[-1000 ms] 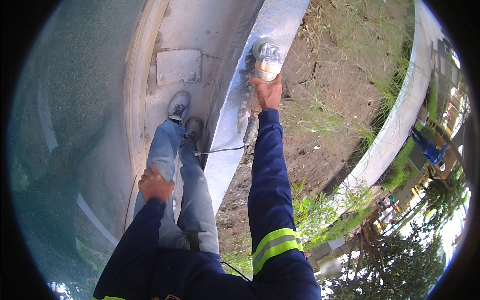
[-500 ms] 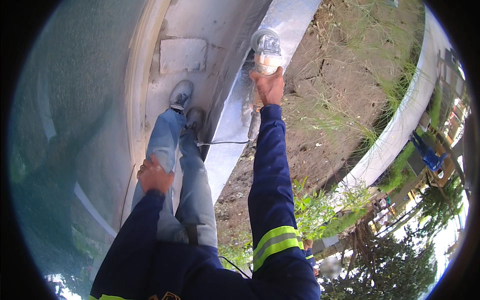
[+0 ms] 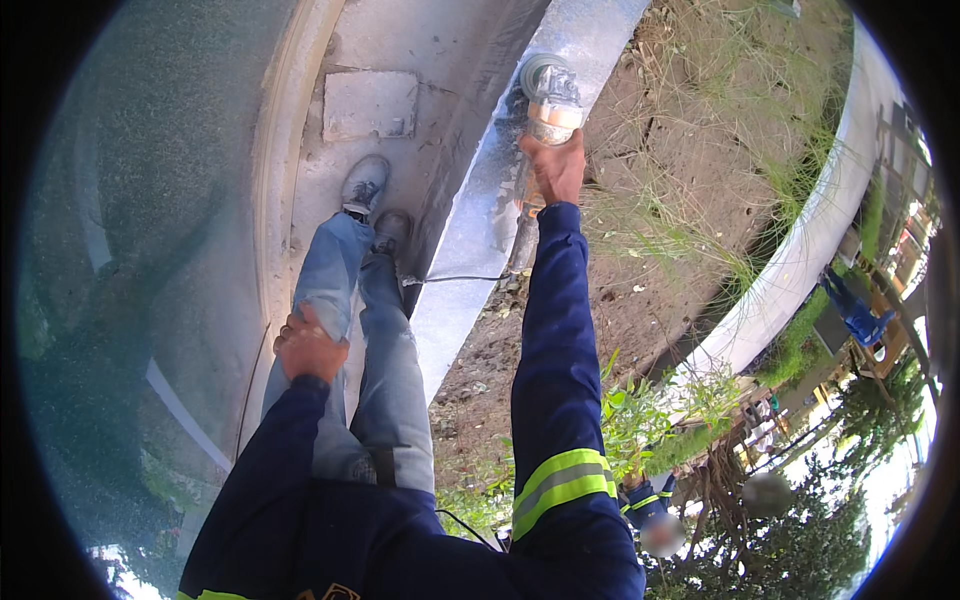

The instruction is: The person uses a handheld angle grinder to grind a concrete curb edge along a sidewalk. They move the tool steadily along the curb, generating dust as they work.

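Observation:
My right hand (image 3: 556, 165) is wrapped round the body of a dusty angle grinder (image 3: 553, 118), my arm stretched far ahead. The grinder's round disc (image 3: 545, 76) lies against the top of a pale concrete curb wall (image 3: 440, 345). From its rear end a dark power cord (image 3: 450, 279) runs left across the wall top. My left hand (image 3: 310, 346) sits on my bent left knee, its fingers curled over the jeans (image 3: 330, 265). Part of the grinder's rear handle is hidden behind my right wrist and sleeve.
My shoes (image 3: 366, 184) stand on a dusty concrete strip with a square slab (image 3: 369, 105) ahead. A pale kerb (image 3: 277, 150) borders the road at left. Right of the wall is a soil bed with tall grass (image 3: 690, 200). A person in blue (image 3: 856, 312) is farther right.
My right hand and the grinder have shifted slightly right and forward along the wall top, and the cord has followed. My left hand stays on the knee.

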`<state>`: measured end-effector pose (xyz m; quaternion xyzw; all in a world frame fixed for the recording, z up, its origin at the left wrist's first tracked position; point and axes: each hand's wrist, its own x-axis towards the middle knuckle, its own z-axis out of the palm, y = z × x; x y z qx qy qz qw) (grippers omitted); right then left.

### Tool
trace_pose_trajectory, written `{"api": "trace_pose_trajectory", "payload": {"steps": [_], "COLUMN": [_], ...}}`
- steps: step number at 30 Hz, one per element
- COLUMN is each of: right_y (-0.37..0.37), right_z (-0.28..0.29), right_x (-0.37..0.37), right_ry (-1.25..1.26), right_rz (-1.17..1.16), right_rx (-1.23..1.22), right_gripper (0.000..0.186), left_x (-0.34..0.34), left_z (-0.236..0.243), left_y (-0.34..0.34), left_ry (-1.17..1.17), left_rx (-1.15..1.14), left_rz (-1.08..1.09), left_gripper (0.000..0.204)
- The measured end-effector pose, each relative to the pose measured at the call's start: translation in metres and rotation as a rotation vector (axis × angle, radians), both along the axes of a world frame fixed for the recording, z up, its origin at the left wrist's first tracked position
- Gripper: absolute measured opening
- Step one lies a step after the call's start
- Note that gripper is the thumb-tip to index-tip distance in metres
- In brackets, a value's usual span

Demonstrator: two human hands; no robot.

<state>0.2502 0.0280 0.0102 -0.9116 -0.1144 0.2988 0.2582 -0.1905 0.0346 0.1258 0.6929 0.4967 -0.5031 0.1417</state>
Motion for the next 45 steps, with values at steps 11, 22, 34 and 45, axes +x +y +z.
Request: {"api": "trace_pose_trajectory", "payload": {"steps": [11,22,34,45], "right_y": [0.006,0.033,-0.024,-0.083], "right_z": [0.015,0.002,0.016,0.020], "right_x": [-0.021,0.014,-0.055,-0.130], "right_ry": [0.035,-0.037,0.054,0.140], "right_rz": [0.058,-0.023,0.015,0.039], "right_rx": [-0.148,0.012,-0.126,-0.223], "right_gripper": [0.080,0.073,0.080,0.084], "left_x": [-0.004,0.002,-0.009,-0.019], "left_z": [-0.002,0.001,-0.004,-0.005], "left_y": [-0.001,0.001,-0.005,-0.012], "left_ry": [-0.039,-0.010,-0.007,-0.056], "left_rx": [0.012,-0.004,-0.017,0.017], "left_rz": [-0.009,0.018,-0.016,-0.038], "left_gripper": [0.098,0.093,0.100,0.097]}}
